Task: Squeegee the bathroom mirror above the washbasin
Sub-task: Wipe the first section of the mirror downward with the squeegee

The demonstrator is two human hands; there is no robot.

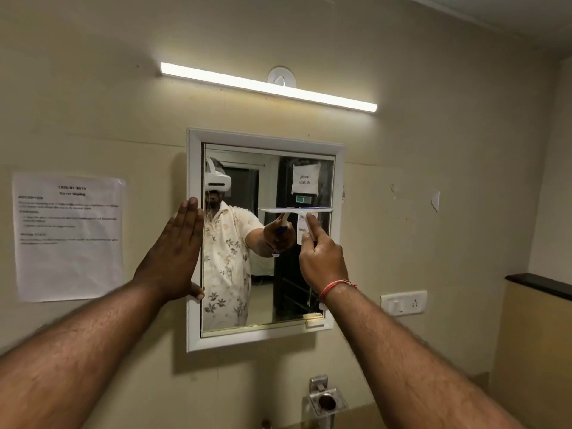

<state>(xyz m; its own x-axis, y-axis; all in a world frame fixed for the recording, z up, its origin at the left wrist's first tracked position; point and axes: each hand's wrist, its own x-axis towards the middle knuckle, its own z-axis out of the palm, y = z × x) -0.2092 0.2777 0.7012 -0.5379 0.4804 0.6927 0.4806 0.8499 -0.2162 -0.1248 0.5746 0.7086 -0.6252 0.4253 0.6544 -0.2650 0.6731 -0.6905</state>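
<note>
I note my right hand (320, 252) closed around the squeegee (301, 216) handle, blade level against the mirror (269, 274) about a third of the way down its right half. My left hand (176, 255) lies flat, fingers pressed together, on the frame's (193, 320) left edge. Streaks show at the upper left. I judge the pass partway; lower glass and left half remain.

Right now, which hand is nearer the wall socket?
Right. The right hand holds the squeegee on the mirror's right half, toward the socket. The left hand lies flat on the mirror's left frame edge, farther away.
</note>
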